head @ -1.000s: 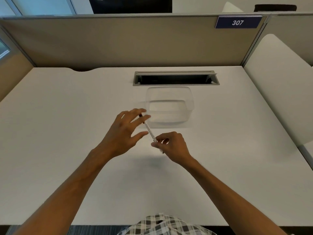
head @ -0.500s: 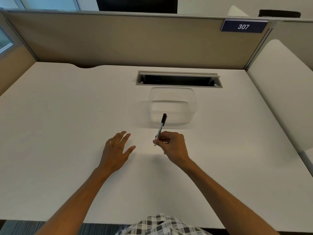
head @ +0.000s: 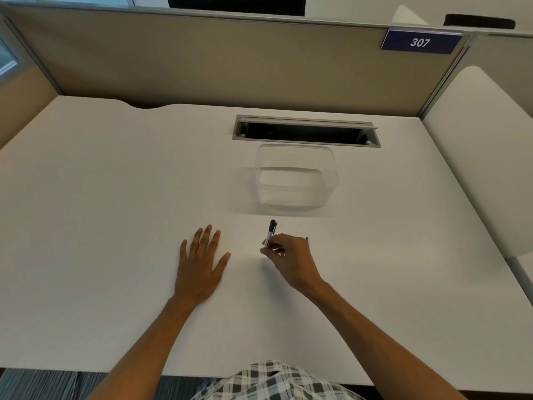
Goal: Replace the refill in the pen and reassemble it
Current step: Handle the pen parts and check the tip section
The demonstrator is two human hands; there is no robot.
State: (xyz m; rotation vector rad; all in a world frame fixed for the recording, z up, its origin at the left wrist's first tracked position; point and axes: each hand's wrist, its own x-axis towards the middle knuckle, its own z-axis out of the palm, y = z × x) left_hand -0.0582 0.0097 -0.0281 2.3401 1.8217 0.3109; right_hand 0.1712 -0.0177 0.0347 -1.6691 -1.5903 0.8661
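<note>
1. Nearest edge: black-and-white checked fabric (head: 277, 379) shows at the bottom, against the near rim of the white desk (head: 101, 197).
2. Left hand (head: 202, 264): palm down, flat on the desk, fingers straight and slightly spread. Holds nothing.
3. Right hand (head: 291, 258): fingers curled, pinching the lower barrel of the slim clear-bodied pen with black cap (head: 270, 233). The pen stands nearly upright, cap end up and tilted slightly away; its lower tip sits at the fingertips, close to the desk. Contact with the surface cannot be told.
4. A thin dark piece (head: 307, 240) pokes out just beyond the right hand's knuckles; too small to identify.
5. Beyond the pen: clear plastic rectangular container (head: 297, 180), open-topped, on the desk, apart from the pen.
6. Behind it: grey-framed cable slot (head: 305, 131) set into the desk.
7. Farthest: beige partition panel (head: 202, 62) with a blue plate reading "307" (head: 420, 42).
</note>
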